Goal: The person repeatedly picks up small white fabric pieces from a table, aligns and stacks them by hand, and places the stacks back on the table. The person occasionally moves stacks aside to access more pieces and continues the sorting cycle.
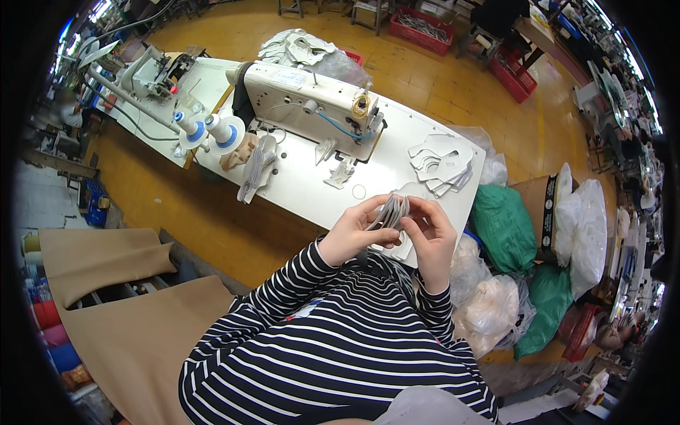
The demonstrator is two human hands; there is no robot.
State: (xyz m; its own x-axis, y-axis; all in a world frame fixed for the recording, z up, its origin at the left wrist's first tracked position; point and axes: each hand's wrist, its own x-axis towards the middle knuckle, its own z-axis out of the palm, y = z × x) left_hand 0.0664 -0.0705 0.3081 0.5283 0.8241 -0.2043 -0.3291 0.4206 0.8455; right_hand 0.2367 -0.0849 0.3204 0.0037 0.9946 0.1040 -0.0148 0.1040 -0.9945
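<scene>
Close in front of my body, at the near edge of the white sewing table [304, 191], both hands hold a small stack of thin grey-white cut pieces [391, 211]. My left hand [360, 230] is closed on the stack's left side, thumb across the front. From the other side my right hand [432, 237] pinches the pieces, its fingers bent over their edge. The pieces stand on edge, slightly fanned. Beyond my hands is a white sewing machine [304, 99]. Small white pieces [340, 172] lie near its needle area. A pile of flat white cut pieces [443, 163] rests to the right.
Another bundle of grey pieces [256, 170] lies at the table's left, near white thread cones [224, 133]. Green bags [503, 227] and clear plastic bags [489, 312] crowd the right side. Brown sheet material [142, 319] spreads at the left. Red crates [421, 32] stand on the far floor.
</scene>
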